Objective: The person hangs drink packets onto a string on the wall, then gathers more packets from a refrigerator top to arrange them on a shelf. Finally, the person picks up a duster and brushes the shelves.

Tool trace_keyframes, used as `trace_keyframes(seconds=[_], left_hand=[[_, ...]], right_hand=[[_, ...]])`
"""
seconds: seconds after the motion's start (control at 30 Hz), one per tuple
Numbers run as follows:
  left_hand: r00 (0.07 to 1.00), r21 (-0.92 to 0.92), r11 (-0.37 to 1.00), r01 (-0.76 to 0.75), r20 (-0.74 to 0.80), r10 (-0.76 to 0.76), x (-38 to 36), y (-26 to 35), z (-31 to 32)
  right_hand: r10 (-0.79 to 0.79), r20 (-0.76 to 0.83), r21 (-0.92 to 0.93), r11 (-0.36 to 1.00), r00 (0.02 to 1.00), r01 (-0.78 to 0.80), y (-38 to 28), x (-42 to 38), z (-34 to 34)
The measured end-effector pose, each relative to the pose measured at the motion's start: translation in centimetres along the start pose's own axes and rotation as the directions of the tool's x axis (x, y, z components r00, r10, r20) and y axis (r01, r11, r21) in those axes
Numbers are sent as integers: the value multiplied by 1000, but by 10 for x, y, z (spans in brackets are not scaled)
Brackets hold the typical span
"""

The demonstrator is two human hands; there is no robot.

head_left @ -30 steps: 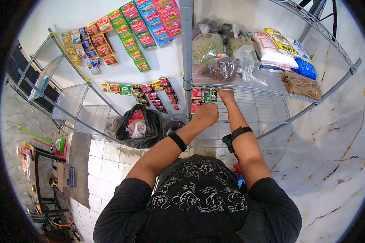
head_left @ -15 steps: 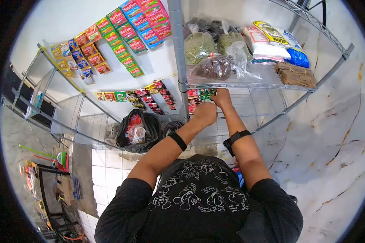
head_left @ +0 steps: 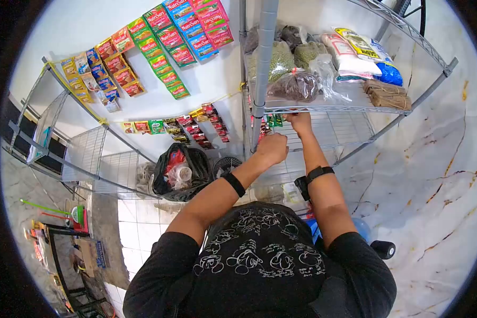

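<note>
Left hand and right hand near green sachets
The left was curled closed—the right, under the wire shelf's edge, had an unclear grip.

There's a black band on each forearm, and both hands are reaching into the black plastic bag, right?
No: the head view shows the left hand and right hand by the wire shelving, outside the black plastic bag. The black band on each forearm is correct.
</note>
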State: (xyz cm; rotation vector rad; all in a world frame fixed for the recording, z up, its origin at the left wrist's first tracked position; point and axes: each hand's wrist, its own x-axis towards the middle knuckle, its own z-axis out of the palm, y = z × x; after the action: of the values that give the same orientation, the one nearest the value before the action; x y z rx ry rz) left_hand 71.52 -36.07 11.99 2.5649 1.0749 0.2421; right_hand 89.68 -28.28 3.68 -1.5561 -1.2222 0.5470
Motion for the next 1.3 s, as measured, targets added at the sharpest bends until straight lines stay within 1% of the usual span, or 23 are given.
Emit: trace_keyframes(seconds=[0.03, 0.07, 0.1, 0.13, 0.17, 0.2, 0.23, 0.3, 0.33, 0.37, 0.43, 0.5, 0.6, 0.67, 0.7, 0.77, 0.8, 0.87, 1.0, 1.1, 1.2, 1.27, 1.3], left_hand=[[1000, -15, 1000, -3, 13, 3, -1, 0, -3], [1000, -30, 1000, -4, 25, 5, -3, 0, -6], [1000, -30, 1000, -4, 25, 5, -4, 1, -7], [1000, -30, 1000, 6, 26, -5, -5, 1, -8], [1000, -30, 999, 15, 27, -14, -6, 1, -8], [1000, -30, 999, 16, 27, -15, -7, 1, -8], [999, -36, 999, 22, 33, -20, -7, 2, -8], [999, -43, 999, 28, 36, -27, -5, 0, -6], [999, -36, 999, 28, 21, -27, -3, -1, -1], [1000, -29, 999, 27, 4, -27, -1, -3, 3], [999, -33, 999, 37, 17, -37, -1, 0, -2], [998, -37, 998, 50, 32, -49, -1, 1, -3], [995, -19, 997, 71, 69, -70, 0, 3, -2], [995, -27, 997, 76, 59, -74, -1, 3, 0], [995, -28, 996, 79, 59, -78, -4, 4, 2], [998, 50, 999, 19, -68, -16, -10, 5, 5], [997, 50, 999, 22, -68, -19, -11, 5, 7], [994, 91, 996, 18, -110, -8, -13, 6, 12], [992, 77, 997, 27, -122, -17, -9, 5, 17], [992, 59, 998, 31, -126, -23, -8, 7, 16], [992, 45, 999, 24, -126, -18, -7, 11, 12], [989, -198, 980, -20, -148, -10, -9, 18, 5], [990, -194, 981, -30, -143, 2, -10, 19, 6]], right_hand=[[-49, 2, 95, 994, 999, 49, 8, 3, 4], [-32, 55, 110, 994, 998, 26, 15, 7, 10], [-33, 56, 110, 994, 998, 27, 6, 2, 11], [13, 53, -65, 998, 998, -10, -8, -6, 13], [58, 43, -237, 970, 997, -47, -21, -14, 14], [-49, 42, -242, 968, 998, 58, -19, -17, 18], [-50, 42, -243, 968, 998, 59, -17, -19, 18], [-140, 23, -306, 942, 990, 140, -18, -22, 20], [-81, 110, -406, 906, 991, 119, -46, -29, 11], [-83, 110, -406, 906, 990, 121, -43, -28, 11], [-185, 119, -340, 915, 976, 215, -44, -27, 13], [-155, 109, -381, 906, 982, 185, -45, -30, 13], [-180, 148, -441, 868, 972, 228, -46, -29, 12], [-263, 164, -451, 837, 951, 310, -41, -28, 13], [-264, 167, -450, 837, 950, 311, -38, -28, 15], [-269, 151, -435, 846, 951, 308, -33, -24, 17], [-270, 153, -433, 846, 951, 310, -37, -24, 16], [-239, 213, -439, 843, 947, 311, -46, -25, 14], [-218, 203, -468, 835, 954, 291, -53, -25, 13], [-233, 217, -408, 860, 948, 305, -50, -23, 12], [-281, 153, -467, 824, 947, 321, -48, -23, 9], [-398, 51, -431, 819, 916, 380, -52, -24, 5], [-395, 39, -435, 821, 918, 371, -56, -26, 0]])
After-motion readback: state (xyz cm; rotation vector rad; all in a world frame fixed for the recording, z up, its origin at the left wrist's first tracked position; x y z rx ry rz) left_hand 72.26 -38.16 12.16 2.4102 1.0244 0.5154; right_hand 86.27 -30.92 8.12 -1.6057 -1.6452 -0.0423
